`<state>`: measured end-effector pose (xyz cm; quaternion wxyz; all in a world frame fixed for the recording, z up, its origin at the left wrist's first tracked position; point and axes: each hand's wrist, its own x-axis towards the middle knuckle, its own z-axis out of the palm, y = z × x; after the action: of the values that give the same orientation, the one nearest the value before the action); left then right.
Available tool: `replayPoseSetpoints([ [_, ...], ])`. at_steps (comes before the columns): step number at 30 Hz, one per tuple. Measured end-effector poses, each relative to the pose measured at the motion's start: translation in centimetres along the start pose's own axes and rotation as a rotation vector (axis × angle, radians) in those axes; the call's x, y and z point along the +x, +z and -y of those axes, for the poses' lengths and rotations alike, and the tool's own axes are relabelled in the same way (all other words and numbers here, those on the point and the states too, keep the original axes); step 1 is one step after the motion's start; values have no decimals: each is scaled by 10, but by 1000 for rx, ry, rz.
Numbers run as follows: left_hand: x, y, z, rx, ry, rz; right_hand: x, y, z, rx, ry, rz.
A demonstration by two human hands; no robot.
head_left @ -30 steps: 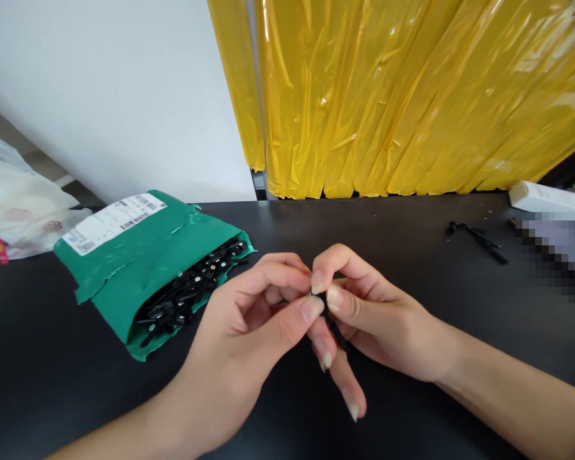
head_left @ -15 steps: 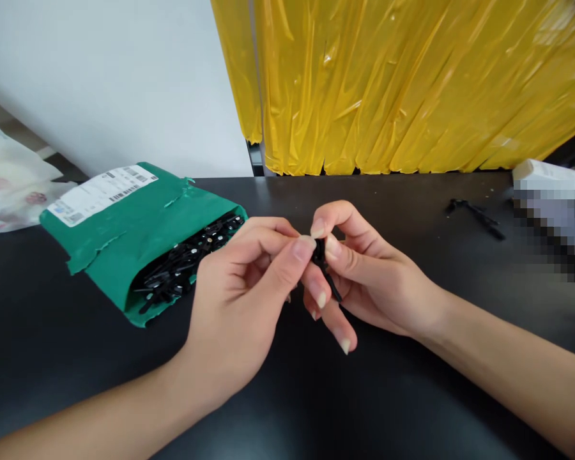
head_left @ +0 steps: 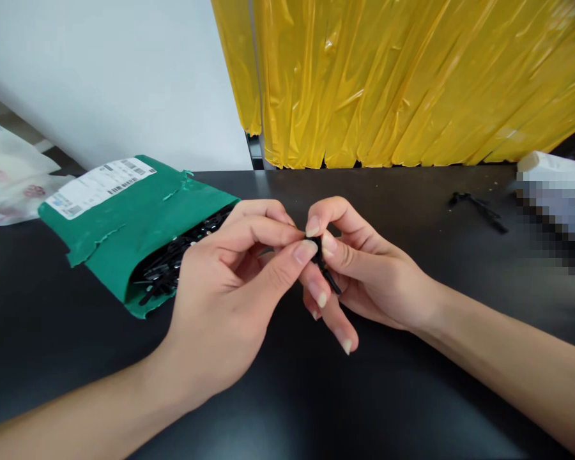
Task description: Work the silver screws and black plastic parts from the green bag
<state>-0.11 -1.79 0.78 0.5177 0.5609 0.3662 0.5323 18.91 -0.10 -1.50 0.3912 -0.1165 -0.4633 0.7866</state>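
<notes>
Between the fingertips at the centre of the view, a small black clip [head_left: 322, 263] is being pinched from both sides, its thin dark tail slanting down and to the right across the right palm. The left hand [head_left: 230, 300] is closing its thumb and forefinger against the near end of the clip, the remaining fingers curling inward behind them; the right hand [head_left: 364, 275] is gripping the same clip from the far side with thumb and bent forefinger, while its lower fingers are extending downward beneath the piece. Both hands are hovering just above the black table [head_left: 412, 396], the forearms entering from the lower left and lower right corners. Just beside the left hand, a torn green mailer bag [head_left: 138, 223] is lying on the table with a white shipping label on its upper face, and a pile of black clips [head_left: 172, 262] is spilling from its open end. Well apart, toward the right rear, another loose black piece [head_left: 476, 209] is resting on the tabletop. A white plastic bag [head_left: 9, 185] is sitting at the far left edge, and yellow plastic sheeting [head_left: 402, 83] is hanging behind the table.
</notes>
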Motion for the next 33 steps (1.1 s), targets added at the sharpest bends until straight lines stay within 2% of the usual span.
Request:
replayPoseSetpoints([
  [8,9,-2,5,-124,-76,132,2,-1,6,-20,-21,-28],
  [14,10,1,-2,176,86,57,4,-3,4,-51,-56,-11],
  [18,9,1,-5,254,79,37,4,-4,0,-66,-45,0],
  [24,3,-5,-1,33,-82,58,6,-5,-3,-36,-20,32],
  [30,4,-10,2,-14,-93,117,7,-11,-6,-39,-20,81],
  [33,8,-12,4,-69,-129,177,8,-12,-3,-52,-30,60],
])
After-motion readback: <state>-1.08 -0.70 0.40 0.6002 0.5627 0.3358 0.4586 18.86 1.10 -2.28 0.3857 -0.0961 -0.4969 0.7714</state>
